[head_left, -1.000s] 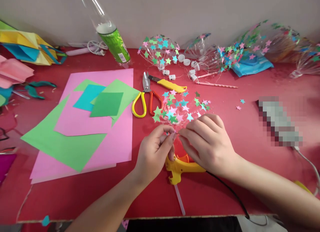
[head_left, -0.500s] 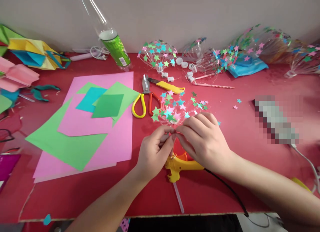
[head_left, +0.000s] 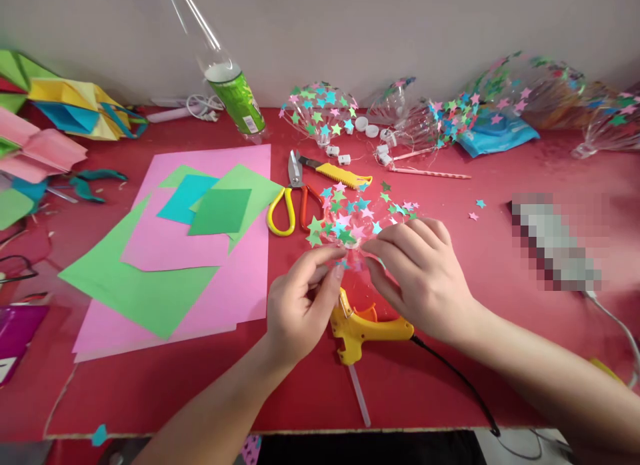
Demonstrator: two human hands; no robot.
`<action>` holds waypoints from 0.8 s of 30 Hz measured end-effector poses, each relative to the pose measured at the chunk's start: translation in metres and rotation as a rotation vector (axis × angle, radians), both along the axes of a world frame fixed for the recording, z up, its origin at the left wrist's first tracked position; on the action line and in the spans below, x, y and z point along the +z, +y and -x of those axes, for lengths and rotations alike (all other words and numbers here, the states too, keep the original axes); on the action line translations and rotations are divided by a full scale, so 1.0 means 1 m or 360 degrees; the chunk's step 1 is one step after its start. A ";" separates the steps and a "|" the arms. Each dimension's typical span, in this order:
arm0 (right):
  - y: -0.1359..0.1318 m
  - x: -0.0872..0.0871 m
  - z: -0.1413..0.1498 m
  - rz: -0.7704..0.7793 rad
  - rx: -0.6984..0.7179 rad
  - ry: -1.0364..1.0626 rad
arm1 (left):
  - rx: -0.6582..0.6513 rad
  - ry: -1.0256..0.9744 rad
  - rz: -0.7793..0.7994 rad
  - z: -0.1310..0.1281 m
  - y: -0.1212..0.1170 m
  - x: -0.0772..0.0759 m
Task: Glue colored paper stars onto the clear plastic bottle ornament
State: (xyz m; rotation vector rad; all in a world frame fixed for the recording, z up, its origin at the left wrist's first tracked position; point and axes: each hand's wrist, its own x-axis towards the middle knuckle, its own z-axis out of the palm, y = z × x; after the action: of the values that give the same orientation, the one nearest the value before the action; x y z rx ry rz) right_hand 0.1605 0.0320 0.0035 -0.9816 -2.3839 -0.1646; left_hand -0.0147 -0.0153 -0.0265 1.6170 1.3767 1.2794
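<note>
A clear plastic bottle piece covered with pink, green and blue paper stars (head_left: 346, 219) is held just above the red table (head_left: 450, 378). My left hand (head_left: 300, 305) pinches its near edge with thumb and fingers. My right hand (head_left: 420, 271) grips the same piece from the right, fingers curled around its rim. A yellow glue gun (head_left: 367, 329) lies on the table right under both hands, its black cord running off to the right. Yellow and orange handled scissors (head_left: 289, 208) lie just left of the star piece.
Pink, green and blue paper sheets (head_left: 190, 251) cover the left half. A tilted green-labelled bottle (head_left: 235, 98), a yellow utility knife (head_left: 336, 173), several star-covered bottle pieces (head_left: 320, 111), loose stars (head_left: 476, 210), folded paper (head_left: 60, 118) and a blurred object (head_left: 555, 241) lie around.
My hands have parted a little: the left slid down and left, the right shifted right, so more of the glue gun shows. The star-covered piece stays between the fingertips.
</note>
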 end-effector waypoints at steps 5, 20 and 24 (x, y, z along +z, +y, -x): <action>0.005 0.011 -0.011 -0.0063 -0.0065 -0.0049 | 0.0162 -0.0111 -0.0093 0.009 0.005 -0.003; -0.014 0.003 -0.013 0.0285 -0.0280 -0.0314 | 0.0100 -0.0073 -0.0160 0.022 0.026 -0.012; -0.006 0.001 -0.015 0.0272 -0.0385 -0.0353 | 0.0108 -0.0034 -0.0221 0.021 0.024 -0.012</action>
State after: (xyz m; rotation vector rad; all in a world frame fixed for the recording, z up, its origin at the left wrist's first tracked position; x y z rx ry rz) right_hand 0.1755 0.0263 0.0043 -1.3979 -2.5025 -0.1690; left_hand -0.0359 0.0083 -0.0381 1.6558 1.3663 1.4562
